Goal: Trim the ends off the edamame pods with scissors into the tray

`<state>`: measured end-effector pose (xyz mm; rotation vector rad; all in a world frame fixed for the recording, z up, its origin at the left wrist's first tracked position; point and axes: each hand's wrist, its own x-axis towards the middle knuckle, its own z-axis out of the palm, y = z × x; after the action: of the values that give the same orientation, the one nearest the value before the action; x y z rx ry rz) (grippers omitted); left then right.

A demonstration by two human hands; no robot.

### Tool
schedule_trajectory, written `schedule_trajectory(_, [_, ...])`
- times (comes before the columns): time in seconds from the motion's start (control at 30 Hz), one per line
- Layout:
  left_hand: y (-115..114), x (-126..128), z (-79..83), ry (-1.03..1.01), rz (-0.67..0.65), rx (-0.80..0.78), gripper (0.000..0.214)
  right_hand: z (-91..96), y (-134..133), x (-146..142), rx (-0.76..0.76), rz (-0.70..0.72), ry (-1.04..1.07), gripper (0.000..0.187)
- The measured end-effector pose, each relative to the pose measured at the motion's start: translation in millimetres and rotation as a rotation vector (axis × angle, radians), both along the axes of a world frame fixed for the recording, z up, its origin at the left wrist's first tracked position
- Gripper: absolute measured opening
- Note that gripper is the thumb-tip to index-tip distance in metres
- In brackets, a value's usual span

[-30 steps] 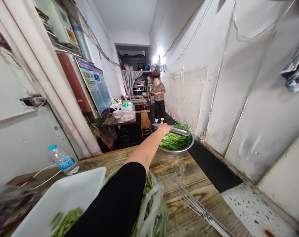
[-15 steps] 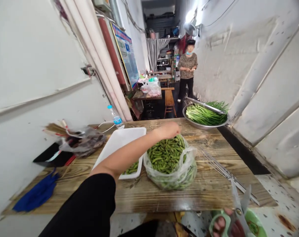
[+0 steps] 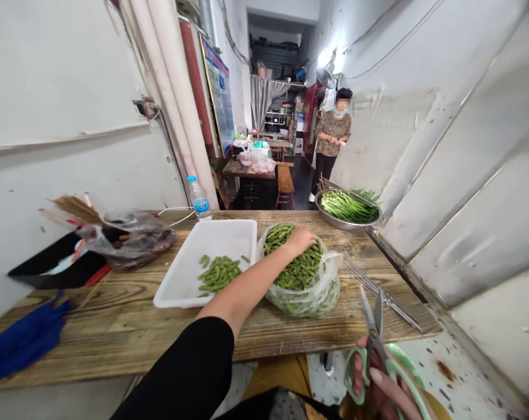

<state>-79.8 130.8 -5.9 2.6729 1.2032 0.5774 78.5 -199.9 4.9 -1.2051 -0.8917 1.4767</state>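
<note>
A clear plastic bag [image 3: 301, 304], its mouth spread wide, is heaped with green edamame pods [image 3: 293, 277]. My left hand [image 3: 300, 240] reaches into the far part of the heap, fingers curled onto the pods; the fingertips are partly hidden. Left of the bag, a white plastic tray [image 3: 185, 274] holds a small pile of pods, partly behind my forearm. Low on the right, in front of the table, my right hand [image 3: 389, 388] grips scissors [image 3: 373, 332] with pale green handles. Their blades point up and stand a little apart. A green bowl [image 3: 406, 356] is partly visible behind this hand.
On the wooden table [image 3: 128, 326] are metal skewers [image 3: 384, 294], a bowl of green stalks [image 3: 349, 209], a water bottle [image 3: 198, 199], a bag-topped black box [image 3: 41, 265] and a blue cloth [image 3: 28, 341]. A person [image 3: 332, 137] stands beyond, by the right wall.
My left hand has lowered onto the pods. The scissors have moved up and left in view, showing more of my right hand. The view has shifted, revealing more tray and pods.
</note>
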Motion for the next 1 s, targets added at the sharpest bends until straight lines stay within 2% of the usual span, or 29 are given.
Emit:
schedule_trajectory(0.13, [-21.9,-24.4,1.3,-0.082,0.095,-0.093,0.022,-0.1,19.4,-7.8,0.010,0.044,-0.081,0.042])
schedule_trajectory(0.2, [-39.4,-38.5,-2.3,-0.079,0.134,-0.164,0.017,-1.7,34.8,-15.4,-0.012,0.064,-0.022,0.045])
schedule_trajectory(0.3, [-69.4,-55.6,-10.6,-0.069,0.181,-0.180,0.013,-2.5,58.4,-30.7,-0.052,0.173,0.082,0.045])
schedule_trajectory(0.4, [-98.9,-63.9,-20.9,-0.334,0.322,-0.273,0.020,-4.8,77.7,-44.1,-0.084,0.251,0.056,0.045])
schedule_trajectory(0.47, [-115.9,-64.2,-28.4,-0.586,0.437,-0.388,0.024,-9.0,87.3,-49.4,-0.056,0.228,-0.054,0.044])
schedule_trajectory(0.57, [-135.9,-59.2,-37.4,-0.833,0.535,-0.498,0.025,-18.7,97.2,-51.5,-0.059,0.187,-0.191,0.042])
schedule_trajectory(0.67, [-150.5,-52.3,-39.1,-0.976,0.491,-0.678,0.025,-28.5,102.9,-48.5,-0.087,0.218,-0.228,0.041])
schedule_trajectory(0.8, [-163.4,-45.9,-30.2,-1.071,0.348,-0.901,0.033,-31.6,105.8,-42.2,-0.059,0.248,-0.279,0.039])
schedule_trajectory(0.87, [-166.5,-44.4,-24.1,-1.090,0.306,-0.925,0.035,-27.6,106.0,-39.8,-0.048,0.261,-0.306,0.039])
schedule_trajectory(1.0, [-166.9,-43.9,-15.0,-1.083,0.310,-0.888,0.032,-14.4,106.2,-36.4,-0.016,0.288,-0.318,0.041])
